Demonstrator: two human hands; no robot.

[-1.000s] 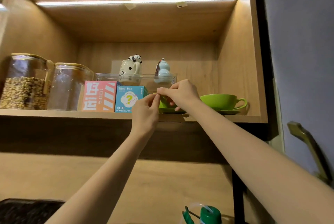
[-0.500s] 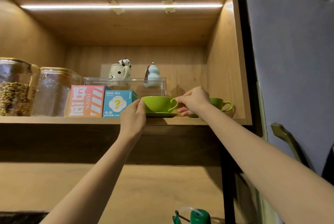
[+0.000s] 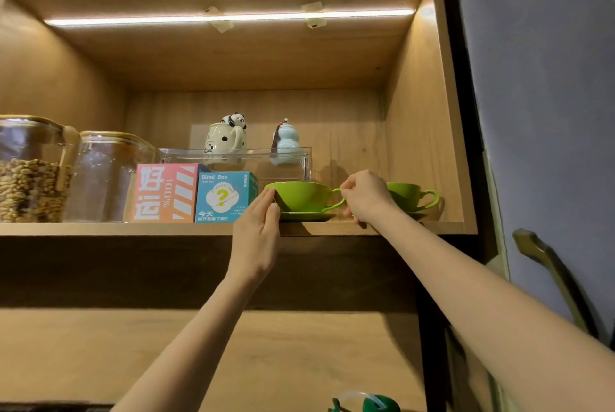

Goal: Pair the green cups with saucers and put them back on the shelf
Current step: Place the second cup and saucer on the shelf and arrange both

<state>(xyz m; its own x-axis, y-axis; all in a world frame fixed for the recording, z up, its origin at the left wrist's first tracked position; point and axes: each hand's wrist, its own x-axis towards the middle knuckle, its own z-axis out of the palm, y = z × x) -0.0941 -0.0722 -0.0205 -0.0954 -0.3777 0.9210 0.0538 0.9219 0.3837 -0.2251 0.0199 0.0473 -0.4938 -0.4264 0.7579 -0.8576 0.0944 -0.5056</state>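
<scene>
Near cup: a glossy lime-green cup (image 3: 301, 196), wide and shallow, sits upright on a matching green saucer (image 3: 307, 216) at the front edge of the shelf (image 3: 100, 228); its loop handle points right.
Far cup: a second green cup (image 3: 411, 193) stands on its own saucer (image 3: 416, 213) further right, near the side wall, handle also pointing right; its left part is hidden behind the right hand.
Left hand: the left hand (image 3: 258, 235) reaches up from below, its fingers (image 3: 268, 198) fairly straight and close together, tips touching the left side of the near cup beside the saucer rim.
Right hand: the right hand (image 3: 366, 198) has curled fingers pinching the handle of the near cup.
Boxes: just left of the near cup stands a blue carton marked "Blind Box" (image 3: 224, 197), touching a pink and orange box (image 3: 163, 193).
Jars: at far left a glass jar (image 3: 30, 175) holds brown grain-like pieces about two thirds up; the clear jar (image 3: 106, 175) beside it looks empty.
Behind: a clear plastic riser (image 3: 239, 162) carries a white panda mug (image 3: 226, 137) and a pale blue gourd bottle (image 3: 286, 142).
Light: a lit strip (image 3: 229, 17) runs under the board above.
</scene>
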